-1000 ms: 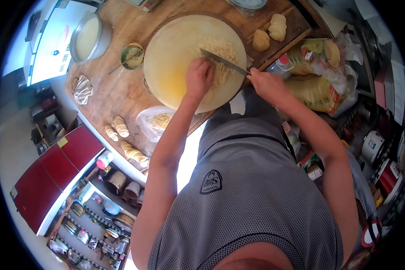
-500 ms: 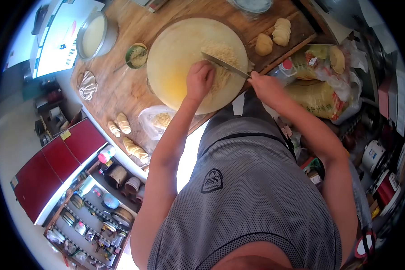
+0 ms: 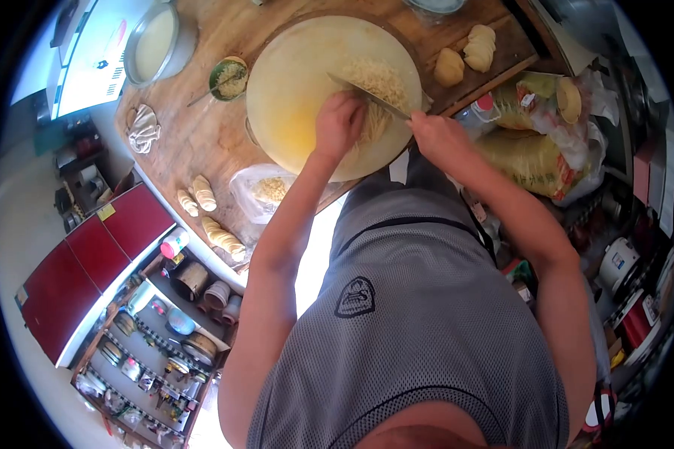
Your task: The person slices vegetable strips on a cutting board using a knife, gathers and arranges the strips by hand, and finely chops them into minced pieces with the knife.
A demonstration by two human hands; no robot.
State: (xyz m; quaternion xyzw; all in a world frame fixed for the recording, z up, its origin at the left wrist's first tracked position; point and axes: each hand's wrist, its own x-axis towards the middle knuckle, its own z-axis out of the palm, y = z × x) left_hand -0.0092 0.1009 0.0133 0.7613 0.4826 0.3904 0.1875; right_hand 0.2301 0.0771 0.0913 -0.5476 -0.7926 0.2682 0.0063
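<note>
My right hand (image 3: 440, 136) is closed around the handle of a kitchen knife (image 3: 372, 96). Its long blade slants across a heap of pale chopped pieces (image 3: 386, 81) on a round, pale chopping board (image 3: 281, 82). Beside the blade, my left hand (image 3: 340, 123) has its fingers curled down over pale thin strips (image 3: 372, 131). The fingertips are partly hidden, and I cannot tell whether they touch the blade. A yellow stain marks the board left of that hand.
On the wooden table (image 3: 202, 142) stand a bowl of chopped greenish food (image 3: 229, 78) and a metal pot of pale contents (image 3: 154, 45). A plastic bag (image 3: 260, 193), a cloth (image 3: 143, 129) and pale ridged pieces (image 3: 223, 238) lie around. More lumps (image 3: 449, 67) sit at right, near sacks (image 3: 528, 157).
The view has shifted slightly, so the board sits a little higher. The knife has moved slightly left across the board. Both hands keep their grips.
</note>
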